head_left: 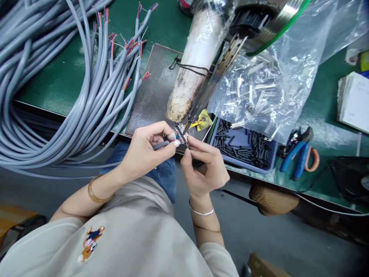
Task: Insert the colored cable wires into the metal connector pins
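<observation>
My left hand (150, 148) is closed in a pinch on the end of a grey cable (160, 145) whose coloured wires fan out at the tip. My right hand (203, 163) is closed too, gripping a small metal connector (181, 134) that sits right against those wire ends. Both hands meet just in front of the bench edge, below the tip of a white wrapped tool (191, 69) that slopes down toward them.
A big bundle of grey cables (72, 88) with stripped coloured ends lies on the left over the green bench (57, 80). Nearby sit a dark mat (152, 88), a blue tray of black tube pieces (245, 144), a plastic bag of metal parts (259, 88) and blue-handled pliers (296, 154).
</observation>
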Tool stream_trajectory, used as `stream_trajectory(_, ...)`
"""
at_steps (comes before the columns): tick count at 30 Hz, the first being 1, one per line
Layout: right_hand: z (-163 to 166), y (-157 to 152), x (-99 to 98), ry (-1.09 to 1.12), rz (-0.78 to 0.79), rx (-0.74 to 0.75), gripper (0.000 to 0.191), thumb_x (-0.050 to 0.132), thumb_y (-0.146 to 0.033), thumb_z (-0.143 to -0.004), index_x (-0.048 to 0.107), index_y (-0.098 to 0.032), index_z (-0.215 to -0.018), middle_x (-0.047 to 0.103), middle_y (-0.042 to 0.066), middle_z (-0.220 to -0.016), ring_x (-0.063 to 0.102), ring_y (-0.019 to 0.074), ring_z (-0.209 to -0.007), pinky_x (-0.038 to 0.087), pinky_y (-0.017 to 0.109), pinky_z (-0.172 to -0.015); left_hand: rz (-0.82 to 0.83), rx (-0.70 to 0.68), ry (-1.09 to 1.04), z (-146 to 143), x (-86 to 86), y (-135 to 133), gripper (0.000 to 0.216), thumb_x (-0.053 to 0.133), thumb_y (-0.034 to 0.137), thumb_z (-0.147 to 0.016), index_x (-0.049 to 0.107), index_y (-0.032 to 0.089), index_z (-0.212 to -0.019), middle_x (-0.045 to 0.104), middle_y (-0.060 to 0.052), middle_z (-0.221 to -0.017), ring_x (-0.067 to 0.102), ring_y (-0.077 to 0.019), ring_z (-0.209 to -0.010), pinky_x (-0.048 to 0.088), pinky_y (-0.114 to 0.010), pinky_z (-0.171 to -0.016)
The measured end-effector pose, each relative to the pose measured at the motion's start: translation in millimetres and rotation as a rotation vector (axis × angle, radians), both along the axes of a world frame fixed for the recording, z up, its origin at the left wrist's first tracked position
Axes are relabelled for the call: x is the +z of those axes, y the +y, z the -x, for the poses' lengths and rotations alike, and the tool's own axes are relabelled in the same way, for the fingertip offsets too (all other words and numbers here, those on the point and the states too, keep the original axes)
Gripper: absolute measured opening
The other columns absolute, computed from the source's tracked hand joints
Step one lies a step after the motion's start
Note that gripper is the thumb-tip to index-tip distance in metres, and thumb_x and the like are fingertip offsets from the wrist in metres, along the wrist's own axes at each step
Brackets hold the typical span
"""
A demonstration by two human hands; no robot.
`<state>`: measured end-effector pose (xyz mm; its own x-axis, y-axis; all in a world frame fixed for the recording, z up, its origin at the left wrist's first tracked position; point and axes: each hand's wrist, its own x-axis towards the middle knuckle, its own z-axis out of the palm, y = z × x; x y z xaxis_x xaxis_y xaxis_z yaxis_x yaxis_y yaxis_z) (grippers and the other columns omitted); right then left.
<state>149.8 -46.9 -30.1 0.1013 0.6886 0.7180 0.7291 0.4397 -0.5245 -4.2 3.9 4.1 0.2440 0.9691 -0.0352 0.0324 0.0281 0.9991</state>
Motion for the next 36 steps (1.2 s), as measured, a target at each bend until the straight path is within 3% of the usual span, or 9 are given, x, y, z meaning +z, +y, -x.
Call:
stream_trajectory(4,-0.2,0.8,4.6,0.129,0.100,0.041,0.017,0.072,-0.009,-0.088,0.063,-0.023,-0.090,0.080,0.004,-0.104,0.078,0.0193,-0.092,0.066,0.034,-0.079,-0.008,0.018,-0.011,1.4,1.1,-0.9,0.012,0.078,0.019,-0.077,0.067,0.016,-0.075,0.064,0.000,-0.066,0.052,-0.0076,-0.053,0.041,-0.019,-0.047)
stream_trajectory(10,2.0,2.4,2.2,0.026,0.018,0.019,0.018,0.072,-0.011,-0.089,0.062,-0.024,-0.093,0.080,0.005,-0.107,0.078,0.0186,-0.089,0.066,0.033,-0.076,-0.061,0.111,0.027,-2.4,1.6,-2.9,0.011,0.075,0.016,-0.077,0.065,0.017,-0.072,0.063,0.001,-0.065,0.052,-0.0069,-0.053,0.040,-0.018,-0.047)
stream_trajectory(22,5.1,9.5,8.3,-0.044,-0.040,-0.023,0.022,0.078,-0.010,-0.085,0.068,-0.025,-0.097,0.081,0.003,-0.107,0.079,0.0191,-0.090,0.067,0.032,-0.080,-0.162,0.147,0.060,-2.9,3.6,-2.4,0.009,0.074,0.019,-0.079,0.066,0.018,-0.074,0.068,-0.003,-0.073,0.063,-0.0121,-0.067,0.045,-0.019,-0.051)
stream_trajectory(31,-0.9,1.8,-1.3,-0.151,-0.076,0.007,0.018,0.076,-0.013,-0.087,0.065,-0.023,-0.098,0.082,0.005,-0.106,0.080,0.0173,-0.087,0.065,0.026,-0.074,-0.130,0.083,0.090,0.6,-3.2,-4.1,0.008,0.074,0.016,-0.079,0.068,0.016,-0.074,0.069,-0.003,-0.070,0.060,-0.0105,-0.060,0.044,-0.019,-0.051)
stream_trajectory(36,-8.6,-1.0,9.3,0.057,0.118,0.034,0.011,0.067,-0.015,-0.094,0.063,-0.023,-0.099,0.082,0.003,-0.102,0.079,0.0159,-0.079,0.061,0.025,-0.063,-0.227,-0.098,0.093,6.1,-4.0,-6.9,0.006,0.072,0.014,-0.082,0.071,0.016,-0.076,0.074,-0.005,-0.078,0.062,-0.0116,-0.064,0.046,-0.021,-0.055)
